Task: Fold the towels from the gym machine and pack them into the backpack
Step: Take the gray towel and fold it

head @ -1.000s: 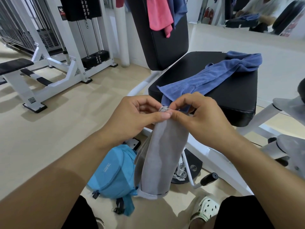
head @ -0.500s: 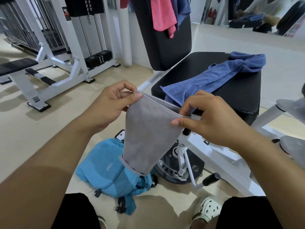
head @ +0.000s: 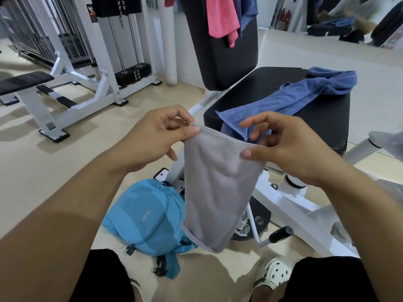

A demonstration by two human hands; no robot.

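A folded grey towel (head: 218,186) hangs in front of me, held by its top edge. My left hand (head: 152,138) pinches the top left corner between thumb and fingers. My right hand (head: 281,147) pinches the top right corner, its other fingers spread. Below the towel a light blue backpack (head: 148,219) lies on the floor. A blue towel (head: 294,99) lies stretched across the black seat (head: 327,118) of the gym machine. A pink towel (head: 221,17) and a dark blue cloth hang over the black backrest (head: 226,59).
The machine's white frame (head: 290,205) and a black-tipped lever (head: 281,233) stand right of the backpack. A white weight-stack machine (head: 93,68) and a bench (head: 24,80) fill the left background. My foot in a white clog (head: 272,274) rests on the beige floor.
My hands have moved apart from a joined pinch, spreading the grey towel's top edge to full width. The towel now hangs flat and wider.
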